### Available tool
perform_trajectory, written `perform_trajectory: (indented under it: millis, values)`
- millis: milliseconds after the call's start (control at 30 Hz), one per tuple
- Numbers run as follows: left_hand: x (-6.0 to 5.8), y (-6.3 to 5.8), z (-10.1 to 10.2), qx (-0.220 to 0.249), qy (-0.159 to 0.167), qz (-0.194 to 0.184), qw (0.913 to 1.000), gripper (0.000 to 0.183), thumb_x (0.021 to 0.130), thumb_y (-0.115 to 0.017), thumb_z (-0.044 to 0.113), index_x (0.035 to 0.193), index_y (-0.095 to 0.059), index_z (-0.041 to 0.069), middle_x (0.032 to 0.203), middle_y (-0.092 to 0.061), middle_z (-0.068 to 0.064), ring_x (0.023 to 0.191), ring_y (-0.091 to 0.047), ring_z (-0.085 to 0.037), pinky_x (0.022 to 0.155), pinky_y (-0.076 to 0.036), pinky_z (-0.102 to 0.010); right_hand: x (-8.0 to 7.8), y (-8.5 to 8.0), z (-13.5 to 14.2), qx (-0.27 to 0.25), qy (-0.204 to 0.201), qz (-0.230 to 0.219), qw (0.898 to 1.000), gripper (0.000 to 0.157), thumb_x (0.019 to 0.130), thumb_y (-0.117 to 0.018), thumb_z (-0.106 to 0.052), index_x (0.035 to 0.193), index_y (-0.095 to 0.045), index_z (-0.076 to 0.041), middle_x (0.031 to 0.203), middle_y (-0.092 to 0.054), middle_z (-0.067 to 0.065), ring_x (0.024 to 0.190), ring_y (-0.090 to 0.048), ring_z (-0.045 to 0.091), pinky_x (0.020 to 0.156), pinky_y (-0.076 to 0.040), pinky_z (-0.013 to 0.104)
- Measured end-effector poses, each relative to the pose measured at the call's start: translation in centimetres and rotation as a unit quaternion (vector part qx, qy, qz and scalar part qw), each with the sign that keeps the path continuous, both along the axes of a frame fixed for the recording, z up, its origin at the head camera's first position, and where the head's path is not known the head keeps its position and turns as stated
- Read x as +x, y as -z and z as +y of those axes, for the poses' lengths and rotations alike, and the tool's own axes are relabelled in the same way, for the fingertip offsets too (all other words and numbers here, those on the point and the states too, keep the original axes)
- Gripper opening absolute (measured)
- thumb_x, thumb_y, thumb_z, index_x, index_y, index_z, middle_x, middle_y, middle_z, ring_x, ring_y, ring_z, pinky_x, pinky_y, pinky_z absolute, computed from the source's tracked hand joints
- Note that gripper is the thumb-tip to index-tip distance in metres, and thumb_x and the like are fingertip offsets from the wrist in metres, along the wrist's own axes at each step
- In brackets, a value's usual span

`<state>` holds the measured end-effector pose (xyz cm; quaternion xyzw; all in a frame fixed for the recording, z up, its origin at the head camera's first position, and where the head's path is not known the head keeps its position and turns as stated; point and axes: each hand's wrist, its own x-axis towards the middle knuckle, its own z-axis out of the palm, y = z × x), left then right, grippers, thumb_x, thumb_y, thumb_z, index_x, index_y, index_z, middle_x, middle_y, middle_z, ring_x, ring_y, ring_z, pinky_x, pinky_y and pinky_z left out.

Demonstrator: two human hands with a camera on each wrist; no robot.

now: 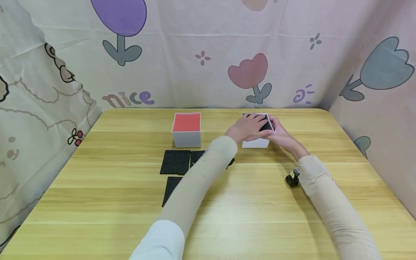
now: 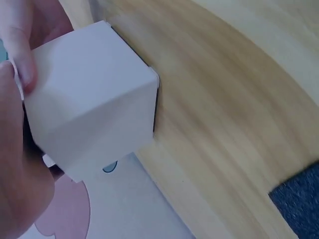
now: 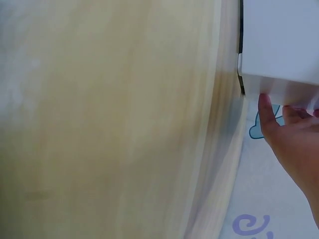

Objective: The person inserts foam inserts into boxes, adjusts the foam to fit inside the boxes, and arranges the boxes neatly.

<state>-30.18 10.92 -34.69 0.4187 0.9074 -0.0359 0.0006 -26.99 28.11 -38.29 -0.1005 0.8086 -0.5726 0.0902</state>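
Note:
A white open-topped box (image 1: 255, 143) stands at the back right of the table, with a dark square piece (image 1: 267, 126) showing in its opening. My left hand (image 1: 248, 128) lies across the top of this box, fingers extended over the dark piece and thumb at the near rim. At the box's right side my right hand (image 1: 282, 136) grips it round the near corner. The left wrist view shows the box's plain white faces (image 2: 99, 84) with the right thumb pressed on one. Fingertips (image 3: 265, 102) of the right hand touch the box side in the right wrist view.
A second white box (image 1: 186, 139) with a red top surface stands to the left. Black felt-like squares (image 1: 175, 162) lie in front of it, partly hidden by my left sleeve. A small black device (image 1: 292, 178) sits at my right cuff. Patterned cloth (image 1: 201, 83) hangs behind the table.

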Motion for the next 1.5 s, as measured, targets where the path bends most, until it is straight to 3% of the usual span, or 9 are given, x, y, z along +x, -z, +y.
perform_trajectory:
  millis: [200,533,833,1100,1267,1500]
  values:
    - [0.3,0.6,-2.8,0.016,0.008,-0.035,0.9992,0.063,0.102,-0.024,0.056,0.151,-0.035,0.019,0.156,-0.029,-0.001,0.143,-0.021,-0.020,0.116,-0.009,-0.042,-0.1,-0.1,-0.2,0.011,0.013,-0.006,1.000,0.084,0.092,-0.062,-0.006,0.152,-0.003,-0.002,0.150,-0.018,0.022,0.128,-0.034,0.031,0.092,-0.040,0.018]
    - [0.9,0.7,-6.4,0.081,0.008,-0.068,0.9944,0.056,0.102,-0.035,0.050,0.147,-0.042,0.018,0.155,-0.030,-0.002,0.144,-0.019,-0.021,0.116,-0.008,-0.037,-0.2,-0.2,-0.3,0.018,0.029,-0.013,0.999,0.090,0.090,-0.066,-0.010,0.152,-0.001,-0.002,0.148,-0.024,0.022,0.127,-0.033,0.028,0.098,-0.036,0.026]
    - [0.7,1.0,-6.9,0.091,0.003,-0.072,0.9932,0.051,0.103,-0.033,0.046,0.147,-0.043,0.021,0.157,-0.026,-0.003,0.144,-0.018,-0.023,0.116,-0.011,-0.040,0.0,-0.2,-0.5,0.014,0.028,-0.012,0.999,0.091,0.090,-0.066,-0.008,0.153,0.000,-0.003,0.150,-0.024,0.022,0.128,-0.033,0.029,0.095,-0.037,0.021]
    - [0.4,1.3,-6.8,0.099,0.008,-0.075,0.9922,0.050,0.103,-0.033,0.047,0.145,-0.046,0.022,0.155,-0.030,-0.004,0.142,-0.022,-0.024,0.116,-0.013,-0.039,-0.1,-0.1,-0.3,0.019,0.032,-0.022,0.999,0.093,0.090,-0.067,-0.011,0.153,0.001,-0.004,0.149,-0.024,0.022,0.129,-0.033,0.029,0.099,-0.036,0.028]
    - [0.3,1.4,-6.6,0.106,0.005,-0.078,0.9914,0.050,0.103,-0.034,0.048,0.142,-0.049,0.021,0.154,-0.032,-0.005,0.141,-0.024,-0.024,0.116,-0.014,-0.039,-0.2,0.1,-0.3,0.020,0.034,-0.023,0.999,0.094,0.090,-0.067,-0.011,0.153,0.001,-0.005,0.149,-0.024,0.021,0.129,-0.032,0.028,0.096,-0.036,0.024]
    - [0.6,0.9,-6.9,0.063,0.005,-0.088,0.9941,0.056,0.102,-0.035,0.049,0.151,-0.035,0.021,0.159,-0.022,-0.002,0.144,-0.018,-0.028,0.116,-0.013,-0.044,-0.2,0.3,-0.2,0.018,0.034,-0.022,0.999,0.093,0.090,-0.067,-0.011,0.153,0.001,-0.005,0.148,-0.024,0.022,0.127,-0.034,0.027,0.095,-0.037,0.024]
